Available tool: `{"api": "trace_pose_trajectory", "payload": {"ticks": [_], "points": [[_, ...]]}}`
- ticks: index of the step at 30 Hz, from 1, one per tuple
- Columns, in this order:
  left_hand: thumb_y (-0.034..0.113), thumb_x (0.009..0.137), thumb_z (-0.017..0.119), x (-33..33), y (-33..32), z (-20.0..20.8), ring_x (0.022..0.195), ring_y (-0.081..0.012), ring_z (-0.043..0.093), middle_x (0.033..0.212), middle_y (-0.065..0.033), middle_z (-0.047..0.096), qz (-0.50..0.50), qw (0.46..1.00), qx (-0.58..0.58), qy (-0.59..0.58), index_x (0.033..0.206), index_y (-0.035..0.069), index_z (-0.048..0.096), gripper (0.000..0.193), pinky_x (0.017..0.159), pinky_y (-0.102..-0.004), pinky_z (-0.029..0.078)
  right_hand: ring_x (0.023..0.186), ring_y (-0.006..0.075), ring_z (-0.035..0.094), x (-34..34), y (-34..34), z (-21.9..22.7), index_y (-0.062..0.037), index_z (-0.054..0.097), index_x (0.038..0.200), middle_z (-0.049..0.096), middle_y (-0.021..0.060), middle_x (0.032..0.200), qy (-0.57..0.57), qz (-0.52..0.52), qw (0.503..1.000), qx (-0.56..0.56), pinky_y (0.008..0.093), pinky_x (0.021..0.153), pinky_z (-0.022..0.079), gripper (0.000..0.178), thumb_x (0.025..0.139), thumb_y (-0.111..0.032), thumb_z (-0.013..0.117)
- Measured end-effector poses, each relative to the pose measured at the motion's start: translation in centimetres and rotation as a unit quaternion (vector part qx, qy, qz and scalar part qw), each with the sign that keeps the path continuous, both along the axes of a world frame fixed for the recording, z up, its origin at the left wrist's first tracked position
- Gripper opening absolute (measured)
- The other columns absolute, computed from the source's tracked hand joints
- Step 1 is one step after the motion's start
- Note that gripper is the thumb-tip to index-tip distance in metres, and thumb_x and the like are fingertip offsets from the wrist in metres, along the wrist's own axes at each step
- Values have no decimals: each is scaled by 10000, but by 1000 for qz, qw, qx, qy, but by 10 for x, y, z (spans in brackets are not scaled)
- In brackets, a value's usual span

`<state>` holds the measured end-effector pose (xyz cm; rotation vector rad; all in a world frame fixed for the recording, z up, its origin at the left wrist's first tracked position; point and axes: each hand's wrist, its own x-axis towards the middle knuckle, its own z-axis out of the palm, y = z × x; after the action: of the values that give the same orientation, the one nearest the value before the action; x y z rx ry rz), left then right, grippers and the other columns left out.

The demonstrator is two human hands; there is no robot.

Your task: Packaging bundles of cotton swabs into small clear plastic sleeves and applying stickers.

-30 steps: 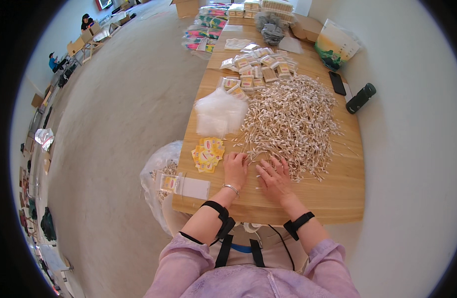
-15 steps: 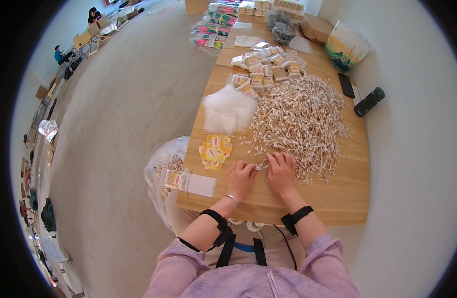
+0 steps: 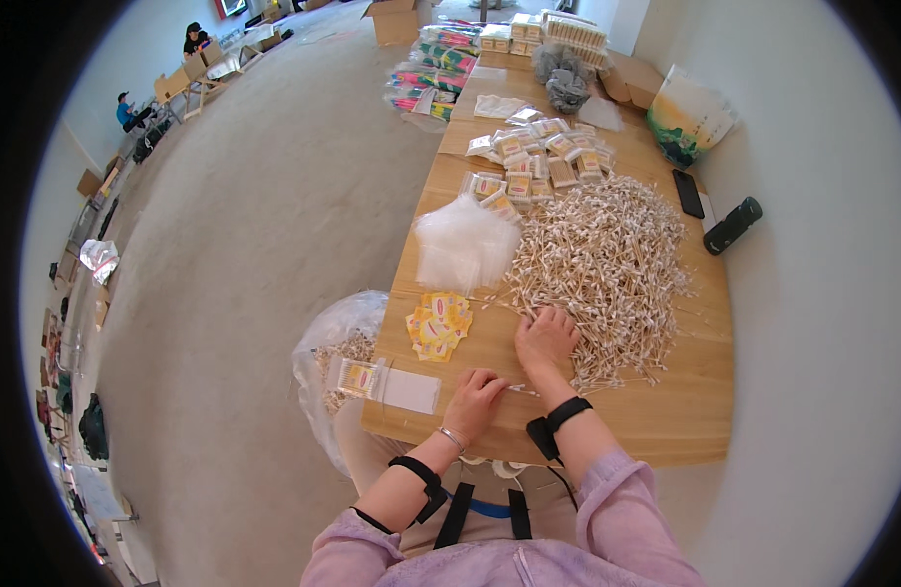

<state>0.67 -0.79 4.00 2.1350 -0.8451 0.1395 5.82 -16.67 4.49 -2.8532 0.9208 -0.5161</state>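
Note:
A large heap of cotton swabs (image 3: 607,279) with white tips and pale sticks covers the right half of the wooden table. My left hand (image 3: 476,401) rests near the table's front edge, its fingers closed on a few cotton swabs (image 3: 522,389) whose white tips stick out to the right. At the heap's near left edge lies my right hand (image 3: 546,344), palm down, its fingers apart and touching swabs; its fingertips are partly hidden. Yellow printed cards (image 3: 438,326) lie in a loose pile left of my hands.
Clear plastic bags (image 3: 465,245) lie beyond the cards, with filled swab packs (image 3: 529,161) farther back. A sample pack (image 3: 357,378) and a white card (image 3: 411,390) sit at the left edge, above a swab-filled sack (image 3: 313,338). A phone (image 3: 687,193) and dark bottle (image 3: 733,226) line the right.
My right hand has left my left hand's side and moved forward to the heap's edge. My left hand keeps the swabs nearer the front edge. The whole view has shifted slightly.

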Motion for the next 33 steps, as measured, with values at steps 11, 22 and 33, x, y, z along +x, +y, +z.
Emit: {"api": "trace_pose_trajectory", "payload": {"ticks": [11,22,33], "points": [[93,778,652,0,7,6,920,-274,534,918,-75,577,3,1000,4,-3,906,87,648,128,838,-376,433,1008,263,492,-38,-4,42,-131,639,989,575,64,992,15,315,947,67,410,873,385,237,764,-205,658],[73,770,647,-1,6,2,929,-279,532,927,-84,575,-7,1000,7,0,920,77,647,150,842,-370,440,1020,235,505,7,-12,15,-126,659,920,595,38,993,54,366,929,-14,381,886,390,148,803,-199,606],[77,767,659,-1,3,3,966,-312,526,984,-125,567,36,995,-85,30,992,65,606,232,847,-385,435,908,246,528,-49,-8,16,-129,667,841,613,46,807,-75,239,940,231,375,818,408,80,764,-130,646]]}}
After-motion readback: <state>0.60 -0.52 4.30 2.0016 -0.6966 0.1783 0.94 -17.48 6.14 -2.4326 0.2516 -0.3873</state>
